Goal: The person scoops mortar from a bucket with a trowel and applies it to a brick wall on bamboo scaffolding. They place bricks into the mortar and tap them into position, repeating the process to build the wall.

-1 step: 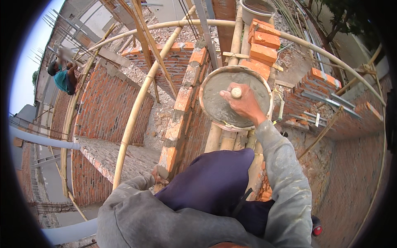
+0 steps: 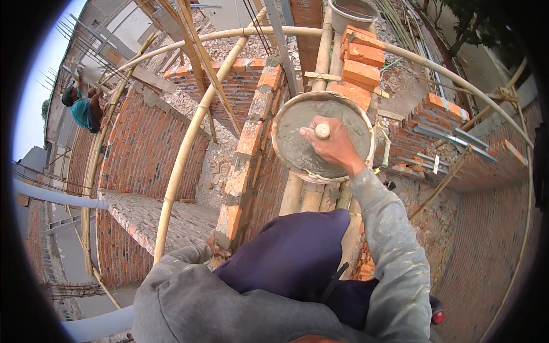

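Observation:
A round bucket point(image 2: 278, 150) of wet grey mortar point(image 2: 297, 117) stands on bamboo poles in front of me. My right hand point(image 2: 333, 142) is closed around the upright handle of a trowel point(image 2: 322, 131); only the pale, round handle end shows, over the mortar, and the blade is hidden. Lower left, my left hand point(image 2: 214, 244) is beside the near end of a brick wall, next to an orange brick point(image 2: 229, 222) on its top course. My sleeve and the dark purple cloth over my knee partly cover that hand, and its fingers do not show clearly.
Orange bricks point(image 2: 363, 55) are stacked behind the bucket, with another bucket point(image 2: 353, 12) beyond. A bamboo pole point(image 2: 183, 151) slants across the left, and another curves across the far side. A person point(image 2: 83, 107) is at the far left. Brick walls point(image 2: 146, 151) drop away on both sides.
The whole scene has slid slightly to the left in view. My right hand stays on the trowel over the mortar, and my left hand stays by the wall.

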{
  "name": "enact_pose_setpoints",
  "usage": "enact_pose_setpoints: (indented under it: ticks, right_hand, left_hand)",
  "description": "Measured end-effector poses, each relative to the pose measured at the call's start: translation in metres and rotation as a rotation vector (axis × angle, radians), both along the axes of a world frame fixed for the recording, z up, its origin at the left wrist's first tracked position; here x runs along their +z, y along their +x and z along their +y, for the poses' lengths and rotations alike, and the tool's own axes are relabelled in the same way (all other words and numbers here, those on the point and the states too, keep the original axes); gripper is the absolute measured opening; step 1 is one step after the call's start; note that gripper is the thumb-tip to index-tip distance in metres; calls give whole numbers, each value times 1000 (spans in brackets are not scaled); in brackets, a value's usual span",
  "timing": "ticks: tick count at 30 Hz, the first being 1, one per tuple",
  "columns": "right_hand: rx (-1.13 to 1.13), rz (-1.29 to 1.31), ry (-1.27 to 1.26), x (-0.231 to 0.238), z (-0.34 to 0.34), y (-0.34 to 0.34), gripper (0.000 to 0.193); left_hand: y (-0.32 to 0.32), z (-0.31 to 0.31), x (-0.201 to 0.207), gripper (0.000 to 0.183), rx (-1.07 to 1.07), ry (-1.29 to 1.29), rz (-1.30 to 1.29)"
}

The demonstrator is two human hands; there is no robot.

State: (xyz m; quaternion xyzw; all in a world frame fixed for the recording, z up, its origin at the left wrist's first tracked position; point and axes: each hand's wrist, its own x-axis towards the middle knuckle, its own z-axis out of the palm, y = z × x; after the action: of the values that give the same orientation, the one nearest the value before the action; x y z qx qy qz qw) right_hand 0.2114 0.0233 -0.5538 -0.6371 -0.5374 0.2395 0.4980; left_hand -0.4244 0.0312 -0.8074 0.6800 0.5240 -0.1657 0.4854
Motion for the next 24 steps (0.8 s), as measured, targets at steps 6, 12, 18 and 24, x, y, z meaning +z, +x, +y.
enact_pose_setpoints:
  ticks: [6, 12, 18, 24]
  right_hand:
    - [19, -17, -32, 10, 7, -5, 41]
    - [69, -21, -50, 16, 18, -2, 39]
    - [26, -71, -33, 2, 25, -1, 28]
    - [39, -73, 0, 3, 30, -3, 23]
  left_hand:
    - [-17, -4, -6, 139, 87, -27, 5]
    - [-7, 12, -4, 143, 165, -182, 6]
    - [92, 83, -19, 140, 67, -164, 66]
    - [150, 122, -30, 137, 23, -157, 95]
